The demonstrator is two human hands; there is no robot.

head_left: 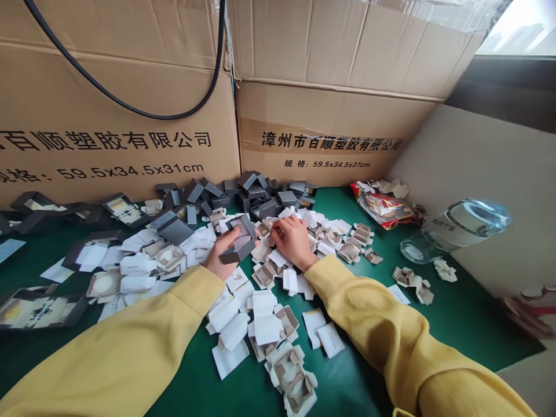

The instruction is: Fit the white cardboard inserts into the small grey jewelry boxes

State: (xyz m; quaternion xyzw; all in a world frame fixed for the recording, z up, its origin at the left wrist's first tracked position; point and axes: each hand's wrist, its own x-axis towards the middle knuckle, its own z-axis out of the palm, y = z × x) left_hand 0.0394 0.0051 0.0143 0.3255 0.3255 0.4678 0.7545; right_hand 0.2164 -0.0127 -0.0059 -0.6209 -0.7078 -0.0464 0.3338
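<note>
Head view: a small grey box (240, 238) sits in the left hand (222, 255), fingers curled round its lower edge and the thumb on its near side, just above the green table (369, 359). It is open-topped, dark grey outside, with a pale lining showing inside; its walls look thin and stiff, like card. It is held tilted toward the camera, so whatever is laid in it could slide out if the tilt grows.

The right hand (294, 240) lies palm down just beside the box, fingers bent into the loose inserts (278, 258), white and tan folded card pieces. Whether it pinches one of them I cannot tell; the fingertips are hidden. These pieces overlap thickly, so a pull on one would likely drag its neighbours or lift two at once. A folded flap could also catch on the box wall and crumple if pressed in askew.

Behind the hands a heap of more grey boxes (247, 194) rests against the cartons (330, 116); a knock from a sleeve (360, 301) might tip some down into the inserts. To the right, well apart, a clear bottle (460, 229) lies on its side near a snack bag (384, 208). Flat dark trays (39, 307) lie at far left.
</note>
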